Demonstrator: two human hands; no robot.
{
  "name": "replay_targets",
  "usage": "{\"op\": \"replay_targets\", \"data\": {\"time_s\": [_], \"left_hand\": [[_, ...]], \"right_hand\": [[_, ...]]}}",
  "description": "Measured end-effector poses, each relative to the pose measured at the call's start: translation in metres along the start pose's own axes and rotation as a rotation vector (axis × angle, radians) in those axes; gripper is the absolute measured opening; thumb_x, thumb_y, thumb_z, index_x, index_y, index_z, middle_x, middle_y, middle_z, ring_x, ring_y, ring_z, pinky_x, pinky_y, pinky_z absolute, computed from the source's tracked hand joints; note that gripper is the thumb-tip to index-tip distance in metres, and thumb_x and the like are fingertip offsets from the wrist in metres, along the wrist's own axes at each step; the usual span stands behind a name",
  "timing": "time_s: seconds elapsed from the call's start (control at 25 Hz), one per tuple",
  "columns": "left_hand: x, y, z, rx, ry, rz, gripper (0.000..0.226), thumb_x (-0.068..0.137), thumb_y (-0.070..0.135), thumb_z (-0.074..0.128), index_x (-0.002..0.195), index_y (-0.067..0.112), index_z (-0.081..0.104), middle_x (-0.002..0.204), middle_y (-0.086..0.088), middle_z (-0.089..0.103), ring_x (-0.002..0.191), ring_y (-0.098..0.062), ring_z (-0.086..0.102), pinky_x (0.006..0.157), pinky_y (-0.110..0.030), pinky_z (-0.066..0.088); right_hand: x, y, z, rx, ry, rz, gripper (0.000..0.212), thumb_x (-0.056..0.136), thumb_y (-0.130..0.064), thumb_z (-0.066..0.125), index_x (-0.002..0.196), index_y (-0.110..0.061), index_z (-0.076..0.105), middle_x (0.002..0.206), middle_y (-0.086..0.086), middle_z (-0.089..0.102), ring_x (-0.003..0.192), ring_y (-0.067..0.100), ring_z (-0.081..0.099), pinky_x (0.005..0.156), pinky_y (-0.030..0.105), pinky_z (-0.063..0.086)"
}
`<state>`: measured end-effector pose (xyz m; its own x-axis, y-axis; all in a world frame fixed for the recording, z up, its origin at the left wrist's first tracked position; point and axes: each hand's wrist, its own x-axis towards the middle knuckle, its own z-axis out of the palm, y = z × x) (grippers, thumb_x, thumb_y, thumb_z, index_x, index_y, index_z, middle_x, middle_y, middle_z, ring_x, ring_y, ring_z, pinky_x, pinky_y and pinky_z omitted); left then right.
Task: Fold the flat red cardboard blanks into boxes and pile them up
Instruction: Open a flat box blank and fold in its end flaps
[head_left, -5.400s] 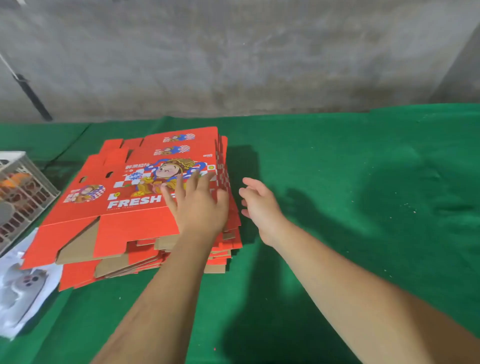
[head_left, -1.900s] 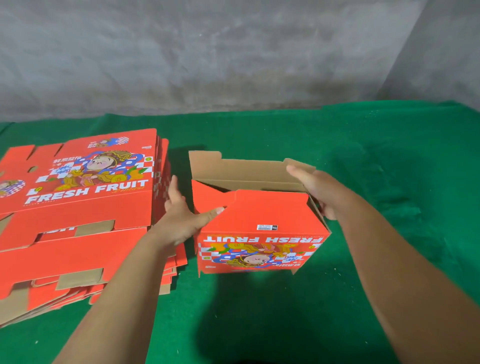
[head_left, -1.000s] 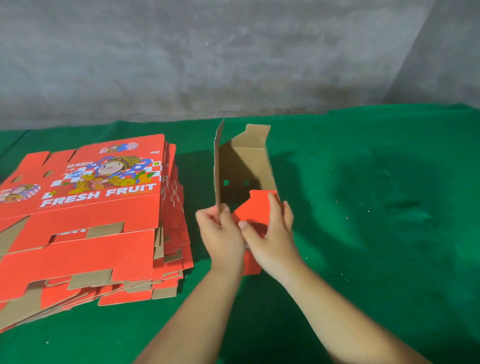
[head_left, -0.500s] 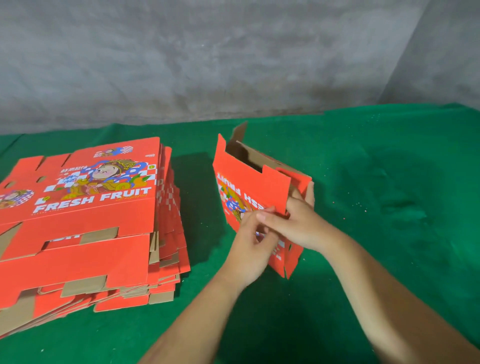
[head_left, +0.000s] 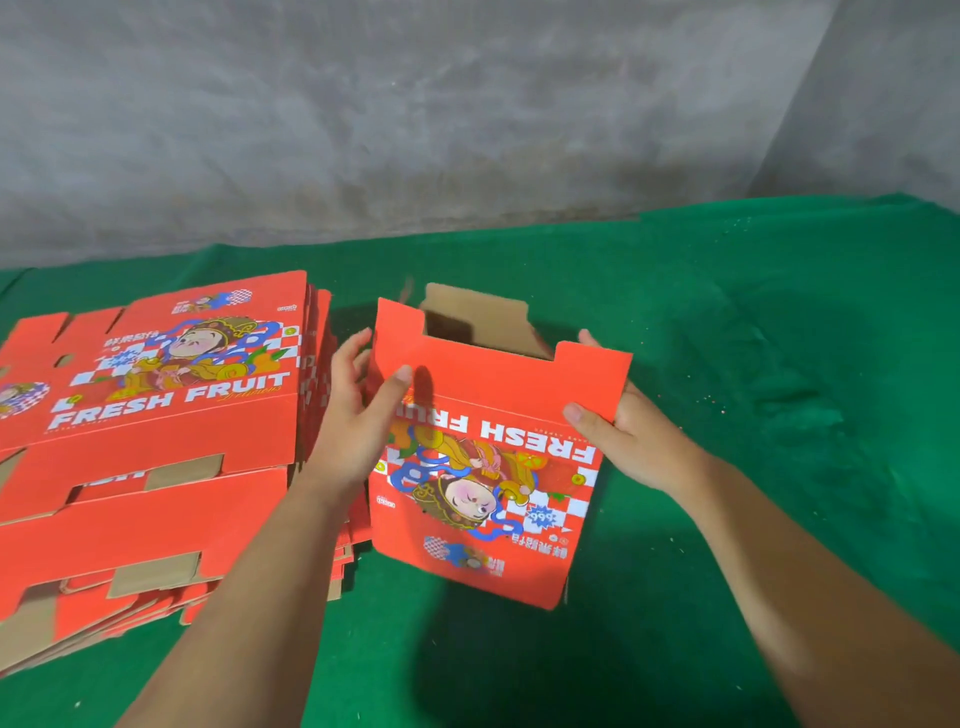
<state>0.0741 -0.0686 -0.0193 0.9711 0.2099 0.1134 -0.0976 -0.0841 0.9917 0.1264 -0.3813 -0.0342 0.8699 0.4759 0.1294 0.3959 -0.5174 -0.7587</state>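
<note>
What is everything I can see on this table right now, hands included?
half-folded box: one, red outside with upside-down FRESH FRUIT print, brown inside; standing open-topped at the table's middle, held at both sides.
stack of flat blanks: one pile, count unclear, red with brown cardboard edges; left of the box.
green cloth: one, covering the table.
wall: grey, rough, behind the table.
left hand: one, thumb on the box's near panel, fingers round its left edge.
right hand: one, thumb on the near panel, fingers behind the right edge.
</note>
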Motion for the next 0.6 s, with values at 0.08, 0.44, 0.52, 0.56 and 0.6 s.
{"op": "replay_targets", "data": {"time_s": [0.08, 0.44, 0.52, 0.56, 0.6], "left_hand": [[-0.006, -0.004, -0.002, 0.062, -0.002, -0.047, 0.074, 0.090, 0.045, 0.075, 0.151, 0.046, 0.035, 0.142, 0.006, 0.049, 0.134, -0.010, 0.055, 0.116, -0.048, 0.044], [-0.025, -0.005, -0.023, 0.300, -0.123, -0.196, 0.058, 0.072, 0.069, 0.075, 0.106, 0.022, 0.077, 0.140, -0.003, 0.059, 0.126, -0.023, 0.062, 0.109, -0.051, 0.049], [-0.030, 0.002, -0.028, 0.377, -0.209, -0.262, 0.064, 0.072, 0.073, 0.075, 0.107, 0.019, 0.077, 0.134, 0.002, 0.064, 0.122, -0.016, 0.064, 0.109, -0.043, 0.048], [-0.031, 0.006, -0.028, 0.389, -0.227, -0.278, 0.065, 0.074, 0.074, 0.075, 0.107, 0.018, 0.077, 0.127, 0.003, 0.069, 0.118, -0.011, 0.066, 0.106, -0.036, 0.049], [-0.032, 0.011, -0.026, 0.376, -0.239, -0.283, 0.064, 0.077, 0.074, 0.074, 0.108, 0.018, 0.075, 0.120, 0.004, 0.073, 0.112, -0.006, 0.068, 0.101, -0.029, 0.049]], "right_hand": [[-0.001, 0.016, -0.002, -0.079, 0.008, 0.034, 0.054, 0.088, -0.084, 0.045, 0.140, -0.073, 0.035, 0.171, -0.018, -0.009, 0.148, -0.020, -0.002, 0.120, 0.026, 0.020], [-0.008, 0.007, -0.008, 0.041, 0.102, 0.190, 0.035, 0.086, -0.074, 0.052, 0.108, -0.051, 0.066, 0.105, -0.023, 0.075, 0.095, -0.002, 0.071, 0.081, 0.031, 0.054], [-0.012, 0.009, -0.008, 0.092, 0.112, 0.194, 0.041, 0.086, -0.071, 0.055, 0.107, -0.039, 0.070, 0.100, -0.016, 0.078, 0.092, 0.007, 0.074, 0.085, 0.038, 0.058], [-0.014, 0.010, -0.009, 0.113, 0.117, 0.190, 0.041, 0.086, -0.069, 0.056, 0.107, -0.036, 0.072, 0.102, -0.015, 0.078, 0.094, 0.009, 0.075, 0.088, 0.039, 0.058], [-0.015, 0.012, -0.010, 0.125, 0.123, 0.181, 0.039, 0.088, -0.065, 0.059, 0.110, -0.036, 0.072, 0.111, -0.016, 0.077, 0.101, 0.008, 0.073, 0.091, 0.037, 0.058]]}}
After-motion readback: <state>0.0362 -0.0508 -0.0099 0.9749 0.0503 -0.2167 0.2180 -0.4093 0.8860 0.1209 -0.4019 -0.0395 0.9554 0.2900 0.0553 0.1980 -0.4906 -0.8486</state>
